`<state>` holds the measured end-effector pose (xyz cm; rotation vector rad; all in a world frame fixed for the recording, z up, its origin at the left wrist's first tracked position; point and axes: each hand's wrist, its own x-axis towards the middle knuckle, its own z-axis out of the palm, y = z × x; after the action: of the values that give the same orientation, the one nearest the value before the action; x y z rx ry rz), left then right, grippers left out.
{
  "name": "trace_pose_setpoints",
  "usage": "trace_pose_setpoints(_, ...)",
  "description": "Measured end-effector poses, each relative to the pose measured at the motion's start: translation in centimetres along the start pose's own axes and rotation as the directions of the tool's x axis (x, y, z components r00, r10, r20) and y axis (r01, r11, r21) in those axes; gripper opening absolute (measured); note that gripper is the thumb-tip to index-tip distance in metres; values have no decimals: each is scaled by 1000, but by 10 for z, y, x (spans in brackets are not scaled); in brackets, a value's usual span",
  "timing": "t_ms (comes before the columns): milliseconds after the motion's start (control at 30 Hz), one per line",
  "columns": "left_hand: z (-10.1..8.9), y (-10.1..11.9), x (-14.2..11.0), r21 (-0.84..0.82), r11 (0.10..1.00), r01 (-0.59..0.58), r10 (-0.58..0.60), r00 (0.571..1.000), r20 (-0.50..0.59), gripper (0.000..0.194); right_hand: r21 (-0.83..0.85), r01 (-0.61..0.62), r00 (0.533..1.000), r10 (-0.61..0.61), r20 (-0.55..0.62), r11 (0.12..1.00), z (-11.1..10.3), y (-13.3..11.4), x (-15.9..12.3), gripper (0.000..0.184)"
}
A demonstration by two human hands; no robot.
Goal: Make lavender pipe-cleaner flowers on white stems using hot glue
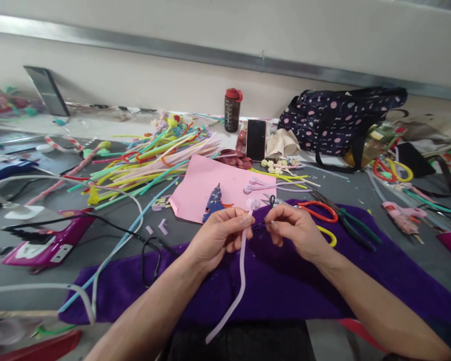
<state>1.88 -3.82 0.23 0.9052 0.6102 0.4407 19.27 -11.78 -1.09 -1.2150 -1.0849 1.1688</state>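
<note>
My left hand (225, 230) is closed around a pale lilac pipe cleaner (242, 271), whose long tail hangs down over the purple cloth (281, 301). A small curled whitish-lilac bloom (253, 203) tops it, just above my fingers. My right hand (291, 225) is a short way to the right, thumb and fingertips pinched together. A tiny pale bit shows at those fingertips, too small to name. Behind my hands, a blue glue gun (213, 204) lies on a pink sheet (195, 180). Several lilac pipe-cleaner pieces (252, 185) rest on that sheet.
Scissors with red and yellow handles (321, 210) and green-handled pliers (357, 228) lie right of my hands. Bundled pipe cleaners (154, 163), a magenta power strip (52, 240) and black cable (113, 223) are left. A bottle (232, 110), phone (256, 140) and bag (330, 120) stand behind.
</note>
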Motion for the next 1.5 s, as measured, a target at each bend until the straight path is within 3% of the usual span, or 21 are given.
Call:
trace_pose_setpoints(200,2,-5,3,38,999,-24,24,1000,-3,22,74,-83,996,85,-25,994,0,-3,1,13)
trace_pose_setpoints(467,4,-11,7,34,999,-25,25,1000,-2,22,337,-150,987,162,-6,929,3,2,5,18)
trace_pose_setpoints(933,4,-16,9,85,996,-30,30,1000,2,22,326,-169,981,190,-32,930,17,16,6,24)
trace_pose_setpoints(1067,4,-15,9,72,997,-28,26,999,20,22,285,-141,986,162,-50,948,14,8,6,25)
trace_pose_setpoints(1200,3,-13,8,54,998,-10,9,999,31,23,109,0,992,14,-125,994,7,1,3,17)
trace_pose_setpoints(1333,3,-14,7,58,998,-3,0,999,50,23,-143,124,989,-133,-57,982,5,0,-1,13)
trace_pose_setpoints(1500,2,-16,8,74,997,6,-11,997,75,23,-254,165,984,-175,-17,953,8,-1,-2,7)
